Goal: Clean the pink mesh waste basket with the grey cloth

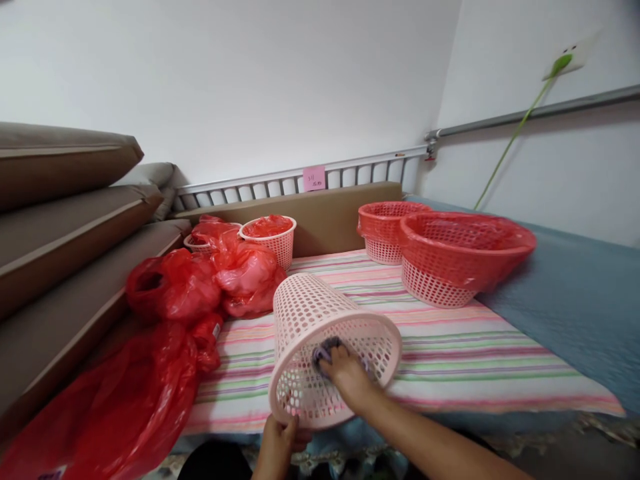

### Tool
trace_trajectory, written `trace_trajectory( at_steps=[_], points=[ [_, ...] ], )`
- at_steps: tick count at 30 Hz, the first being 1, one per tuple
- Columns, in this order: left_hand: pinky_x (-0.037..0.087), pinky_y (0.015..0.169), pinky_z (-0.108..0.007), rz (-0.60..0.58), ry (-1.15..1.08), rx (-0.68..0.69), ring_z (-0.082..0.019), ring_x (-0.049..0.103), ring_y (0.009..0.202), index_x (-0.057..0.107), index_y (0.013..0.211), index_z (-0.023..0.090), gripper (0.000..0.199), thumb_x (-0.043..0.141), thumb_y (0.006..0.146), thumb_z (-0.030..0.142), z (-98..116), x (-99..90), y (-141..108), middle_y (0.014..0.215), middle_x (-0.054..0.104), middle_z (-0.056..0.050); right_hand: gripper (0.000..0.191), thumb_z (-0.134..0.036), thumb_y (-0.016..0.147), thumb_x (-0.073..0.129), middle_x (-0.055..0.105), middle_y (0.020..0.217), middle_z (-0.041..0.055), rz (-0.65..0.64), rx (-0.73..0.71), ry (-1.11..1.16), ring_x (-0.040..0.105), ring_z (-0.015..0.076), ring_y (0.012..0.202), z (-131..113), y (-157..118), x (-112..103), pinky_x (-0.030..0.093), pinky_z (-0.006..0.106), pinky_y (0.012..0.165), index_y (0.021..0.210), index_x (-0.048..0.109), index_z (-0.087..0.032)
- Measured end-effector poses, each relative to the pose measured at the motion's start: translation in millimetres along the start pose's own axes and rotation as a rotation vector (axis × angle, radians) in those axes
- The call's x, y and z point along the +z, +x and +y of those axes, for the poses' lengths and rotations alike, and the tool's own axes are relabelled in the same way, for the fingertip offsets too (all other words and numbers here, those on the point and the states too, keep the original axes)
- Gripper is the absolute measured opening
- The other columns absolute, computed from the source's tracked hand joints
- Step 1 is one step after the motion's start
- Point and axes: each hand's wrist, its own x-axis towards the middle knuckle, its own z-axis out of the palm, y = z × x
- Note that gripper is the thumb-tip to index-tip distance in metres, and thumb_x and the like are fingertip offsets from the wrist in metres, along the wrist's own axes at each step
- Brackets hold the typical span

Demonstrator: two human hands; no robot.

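At lower centre, your left hand (pixel 280 440) grips the tipped pale-pink, perforated plastic basket (pixel 305 303); your right hand (pixel 347 373) clutches a bunched grey-purple cloth (pixel 325 349) inside, apparently wiping. Another stroke calls for a steady basket.

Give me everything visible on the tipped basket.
The pale pink basket, seemingly plastic, has rows of holes and a smooth, wide rim. It lies on its side on the striped cloth, mouth toward the camera. The left hand grips its rim; the right hand holds a purplish rag inside.
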Motion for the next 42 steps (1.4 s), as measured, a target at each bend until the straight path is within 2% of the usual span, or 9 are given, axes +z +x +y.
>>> trace_trajectory(
  at_steps=[4,10,14,20,26,30,33,36,42],
  points=[
    [0.051,0.047,-0.03,0.019,0.04,0.063,-0.024,0.067,0.05,0.06,0.073,0.014,0.04,0.069,0.06,0.05,1.4,7.1,1.4,0.05,0.069,-0.008,0.028,-0.015,0.085,0.048,0.059,0.1,0.0121,0.027,0.156,-0.054,0.049,0.0268,0.095,6.6,5.5,-2.1,0.033,0.039,0.078,0.107,0.061,-0.025],
    [0.049,0.043,-0.029,0.049,0.062,0.098,-0.023,0.065,0.047,0.058,0.077,0.015,0.036,0.066,0.061,0.047,-3.7,13.0,3.1,0.047,0.067,-0.006,0.04,-0.012,0.088,0.038,0.06,0.098,0.0098,0.0,0.112,0.103,0.05,0.0252,0.094,-34.6,-8.9,29.6,0.032,0.037,0.077,0.122,0.053,-0.028],
    [0.049,0.044,-0.03,0.048,0.045,0.095,-0.026,0.067,0.051,0.059,0.081,0.013,0.043,0.066,0.061,0.05,-8.2,9.4,5.8,0.051,0.068,-0.008,0.049,-0.009,0.085,0.037,0.06,0.103,0.0099,0.005,0.142,0.14,0.052,0.0248,0.095,-28.9,-11.0,34.7,0.034,0.034,0.079,0.132,0.044,-0.023],
    [0.052,0.051,-0.031,-0.067,0.041,0.059,-0.026,0.069,0.058,0.06,0.078,0.012,0.046,0.069,0.059,0.053,-1.5,4.8,3.7,0.058,0.07,-0.01,0.049,-0.035,0.076,0.061,0.055,0.115,0.0139,0.11,0.24,0.207,0.046,0.0288,0.111,3.3,-8.4,27.9,0.03,0.037,0.096,0.12,0.054,-0.014],
    [0.051,0.049,-0.03,-0.035,0.037,0.038,-0.025,0.067,0.054,0.058,0.078,0.012,0.046,0.07,0.056,0.05,11.7,9.3,-5.2,0.053,0.069,-0.009,0.057,-0.051,0.068,0.068,0.029,0.144,0.0196,0.117,0.245,0.134,0.017,0.0382,0.134,5.6,-6.4,32.3,0.013,0.046,0.105,0.111,0.059,-0.014],
    [0.05,0.047,-0.03,0.01,0.03,0.015,-0.024,0.067,0.051,0.055,0.085,0.013,0.042,0.068,0.057,0.042,16.3,12.8,-9.9,0.052,0.069,-0.006,0.06,-0.05,0.066,0.07,0.038,0.138,0.0212,0.049,0.288,0.129,0.033,0.0391,0.125,-3.1,-8.6,31.7,0.021,0.047,0.099,0.115,0.058,-0.017],
    [0.051,0.047,-0.03,0.005,0.046,0.025,-0.024,0.067,0.051,0.056,0.079,0.014,0.038,0.066,0.058,0.044,10.0,12.5,-6.6,0.051,0.069,-0.006,0.05,-0.043,0.07,0.068,0.054,0.117,0.0164,0.066,0.266,0.11,0.047,0.0331,0.109,-6.9,-12.8,32.0,0.028,0.044,0.094,0.113,0.058,-0.02],
    [0.052,0.048,-0.033,0.021,0.046,0.052,-0.025,0.067,0.05,0.057,0.077,0.012,0.042,0.064,0.058,0.049,-1.3,10.1,-0.5,0.049,0.068,-0.008,0.038,-0.035,0.075,0.063,0.058,0.1,0.0113,0.088,0.252,0.11,0.052,0.0291,0.098,-3.5,-15.3,35.3,0.033,0.04,0.088,0.111,0.058,-0.021],
    [0.053,0.05,-0.033,-0.024,0.035,0.04,-0.026,0.068,0.054,0.048,0.116,0.003,0.073,0.065,0.061,0.047,-9.1,7.4,3.4,0.052,0.069,-0.006,0.036,-0.021,0.076,0.054,0.059,0.102,0.0139,0.057,0.356,0.243,0.056,0.0267,0.094,-7.7,-5.0,40.9,0.04,0.035,0.081,0.111,0.056,-0.014]
  ],
)
